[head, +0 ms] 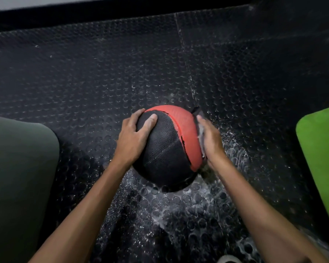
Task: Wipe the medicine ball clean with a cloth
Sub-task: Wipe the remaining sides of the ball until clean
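Floor ahead: studded black rubber mat, open beyond the medicine ball up to the dark wall base.
Left flank: dark green pad, near the left hand, narrows passage.
Right flank: bright green pad, set apart from the right hand; mat strip between.
Near side: both forearms flank the ball.

both arms reach forward, left grip spread, right grip flat.
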